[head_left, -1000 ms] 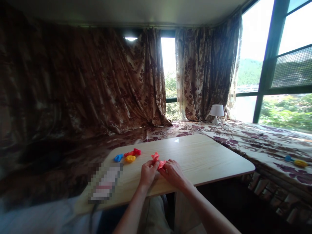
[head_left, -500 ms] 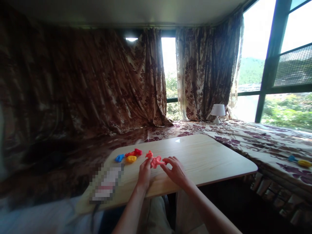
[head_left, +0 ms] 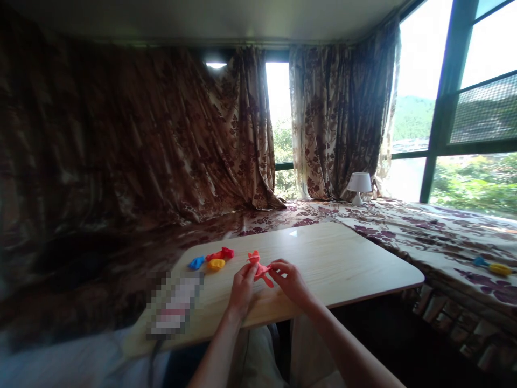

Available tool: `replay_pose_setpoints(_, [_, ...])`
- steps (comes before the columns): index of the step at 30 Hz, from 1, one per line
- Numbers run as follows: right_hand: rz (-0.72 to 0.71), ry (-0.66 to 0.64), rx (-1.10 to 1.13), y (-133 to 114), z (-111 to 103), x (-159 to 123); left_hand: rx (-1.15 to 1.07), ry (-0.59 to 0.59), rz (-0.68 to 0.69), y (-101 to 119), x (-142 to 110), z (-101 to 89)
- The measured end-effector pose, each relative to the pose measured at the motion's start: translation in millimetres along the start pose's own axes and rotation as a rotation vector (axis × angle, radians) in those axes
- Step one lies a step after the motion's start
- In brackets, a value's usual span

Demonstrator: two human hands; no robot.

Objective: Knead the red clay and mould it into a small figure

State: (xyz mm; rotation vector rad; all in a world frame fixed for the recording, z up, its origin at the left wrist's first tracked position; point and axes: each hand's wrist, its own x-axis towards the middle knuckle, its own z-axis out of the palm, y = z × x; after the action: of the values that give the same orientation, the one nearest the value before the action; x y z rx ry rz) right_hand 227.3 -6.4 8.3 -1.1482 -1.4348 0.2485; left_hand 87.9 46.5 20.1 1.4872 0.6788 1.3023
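My left hand pinches a soft, coral-red piece with uneven lobes, gripping it at its left side. From the right, my right hand holds an end of the same piece between thumb and fingers. It is held just above the near part of the pale wooden table; its exact kind I cannot make out. Left of my hands lie more soft, crumpled lumps: a blue one, a yellow one and a red one.
A blurred-out flat object with a dark cord lies at the table's left edge. On the flower-patterned cover to the right rest a blue and yellow item and, farther back, a white lamp.
The coral-red piece has turned between my hands, with one lobe now hanging down toward the table. My fingers have shifted slightly on it, and the view has moved a little.
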Motion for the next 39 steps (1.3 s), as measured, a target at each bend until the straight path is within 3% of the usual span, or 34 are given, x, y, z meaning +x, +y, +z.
replay_pose_setpoints(4, [0.007,0.001,-0.04,-5.5,-1.2,-1.3,0.182,0.134,0.144,-0.1,1.5,-0.8])
replay_pose_setpoints(9, [-0.068,-0.04,-0.136,-10.1,-1.0,-3.9,0.255,0.087,0.198,-4.8,3.6,-1.2])
replay_pose_setpoints(13, [0.087,-0.033,0.075,-1.4,0.2,-0.9,0.234,0.067,0.189,-6.3,3.8,-2.5])
replay_pose_setpoints(18, [0.292,-0.061,0.272,-1.2,0.6,1.5,0.166,-0.057,0.215,1.2,-1.8,4.5])
replay_pose_setpoints(23, [0.232,-0.089,0.369,-14.8,-5.1,0.4,0.118,-0.124,0.143,2.5,-3.0,10.3])
replay_pose_setpoints(28, [0.34,0.038,0.403,-11.9,-8.9,1.5,0.065,-0.073,-0.019,-4.3,0.8,6.8])
replay_pose_setpoints(34, [0.37,0.101,0.447,-0.2,-6.6,2.2,0.004,-0.202,0.027,-2.4,0.7,9.5])
replay_pose_setpoints(39, [0.384,0.088,0.439,-1.9,-6.2,1.6,0.054,-0.166,-0.005,-2.0,0.5,9.8])
